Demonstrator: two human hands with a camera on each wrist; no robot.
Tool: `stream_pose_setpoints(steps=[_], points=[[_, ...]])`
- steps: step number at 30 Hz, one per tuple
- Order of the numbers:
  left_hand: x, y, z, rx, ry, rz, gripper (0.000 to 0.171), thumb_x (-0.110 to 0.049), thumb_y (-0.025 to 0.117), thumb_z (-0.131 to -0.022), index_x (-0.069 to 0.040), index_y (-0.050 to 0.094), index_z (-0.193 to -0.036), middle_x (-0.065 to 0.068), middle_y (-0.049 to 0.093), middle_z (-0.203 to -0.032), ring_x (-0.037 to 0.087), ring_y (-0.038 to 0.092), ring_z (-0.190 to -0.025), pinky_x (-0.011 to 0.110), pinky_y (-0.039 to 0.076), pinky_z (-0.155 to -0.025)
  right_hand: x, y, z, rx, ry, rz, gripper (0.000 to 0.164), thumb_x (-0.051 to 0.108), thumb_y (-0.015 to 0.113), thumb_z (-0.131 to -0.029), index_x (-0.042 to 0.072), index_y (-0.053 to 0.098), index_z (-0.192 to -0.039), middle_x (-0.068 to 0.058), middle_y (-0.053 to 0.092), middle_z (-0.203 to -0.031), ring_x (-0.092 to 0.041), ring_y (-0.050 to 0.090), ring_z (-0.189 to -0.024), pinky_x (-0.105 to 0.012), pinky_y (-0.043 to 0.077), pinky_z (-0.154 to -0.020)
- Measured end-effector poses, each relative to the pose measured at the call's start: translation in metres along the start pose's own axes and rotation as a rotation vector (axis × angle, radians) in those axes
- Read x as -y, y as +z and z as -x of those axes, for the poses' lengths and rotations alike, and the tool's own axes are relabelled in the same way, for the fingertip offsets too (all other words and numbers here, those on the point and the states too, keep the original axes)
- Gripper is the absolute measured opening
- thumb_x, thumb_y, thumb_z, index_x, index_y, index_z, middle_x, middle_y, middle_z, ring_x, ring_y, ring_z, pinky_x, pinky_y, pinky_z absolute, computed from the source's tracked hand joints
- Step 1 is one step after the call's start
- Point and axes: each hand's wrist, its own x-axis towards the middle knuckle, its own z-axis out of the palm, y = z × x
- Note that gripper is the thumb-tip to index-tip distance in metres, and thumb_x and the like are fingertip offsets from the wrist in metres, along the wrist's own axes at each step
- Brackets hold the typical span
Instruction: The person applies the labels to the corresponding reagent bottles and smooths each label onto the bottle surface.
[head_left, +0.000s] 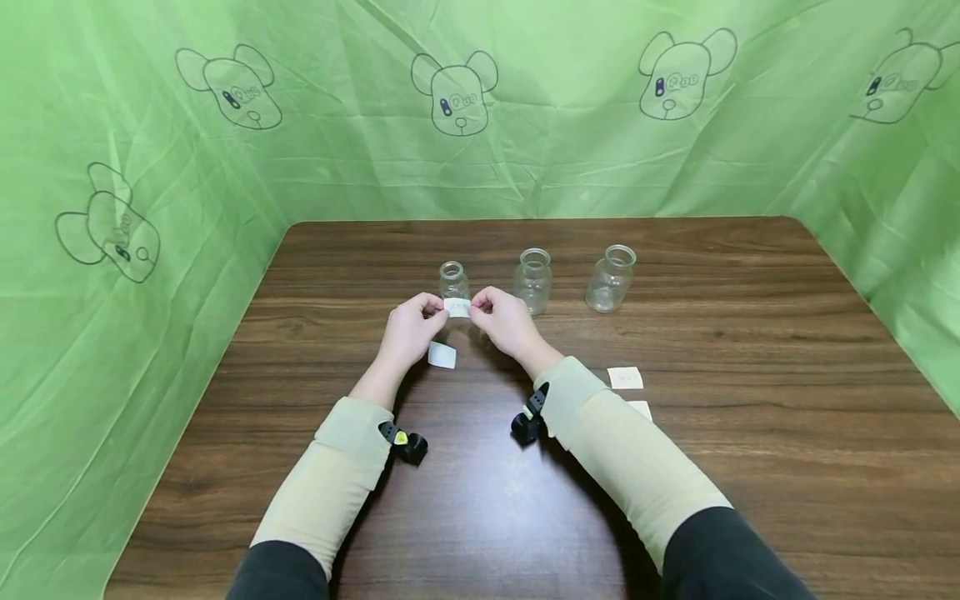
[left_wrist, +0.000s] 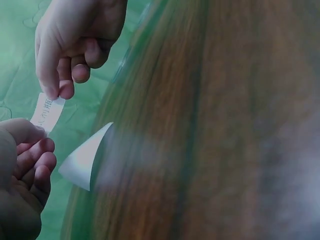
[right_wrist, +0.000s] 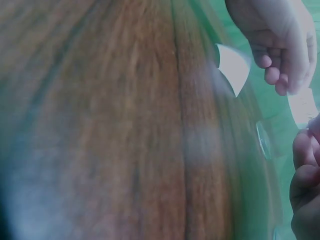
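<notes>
Both hands hold a small white label (head_left: 457, 307) by its ends, in front of the smallest glass jar (head_left: 453, 281). My left hand (head_left: 411, 330) pinches its left end between thumb and fingers; my right hand (head_left: 512, 321) pinches the right end. Handwritten characters show on the label (left_wrist: 48, 112) in the left wrist view. Whether it touches the jar, I cannot tell. A curled blank white slip (head_left: 442, 356) lies on the table just below the left hand. Behind the right hand stands a middle glass jar (head_left: 533, 279), partly covered by it.
A third glass jar (head_left: 611, 279) stands further right. Two white paper pieces lie by the right forearm: one upper label (head_left: 626, 378) and one lower piece (head_left: 641, 409) partly under the sleeve. Green cloth (head_left: 525, 167) hangs around the wooden table (head_left: 750, 375).
</notes>
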Motion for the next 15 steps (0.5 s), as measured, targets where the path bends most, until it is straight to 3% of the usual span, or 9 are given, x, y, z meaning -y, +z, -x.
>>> stream_pose_setpoints(steps=[6, 15], points=[[-0.002, 0.000, -0.006, -0.030, 0.013, -0.069, 0.013, -0.017, 0.062, -0.088, -0.005, 0.065, -0.093, 0.006, 0.065, -0.084, 0.020, 0.058, -0.078, 0.034, 0.046, -0.072, -0.004, 0.007, -0.008, -0.021, -0.029, 0.071, 0.006, 0.017, 0.059, -0.086, 0.011, 0.062, -0.086, 0.001, 0.063, -0.079, -0.013, 0.057, -0.072, -0.028, 0.045, -0.070], [0.006, 0.007, -0.017, -0.051, 0.006, -0.147, 0.013, -0.018, 0.062, -0.089, -0.005, 0.065, -0.092, 0.006, 0.066, -0.085, 0.021, 0.059, -0.079, 0.036, 0.046, -0.074, -0.009, 0.014, -0.017, -0.034, -0.041, 0.105, 0.005, 0.015, 0.058, -0.085, 0.011, 0.061, -0.084, 0.002, 0.061, -0.070, -0.012, 0.057, -0.061, -0.028, 0.045, -0.065]])
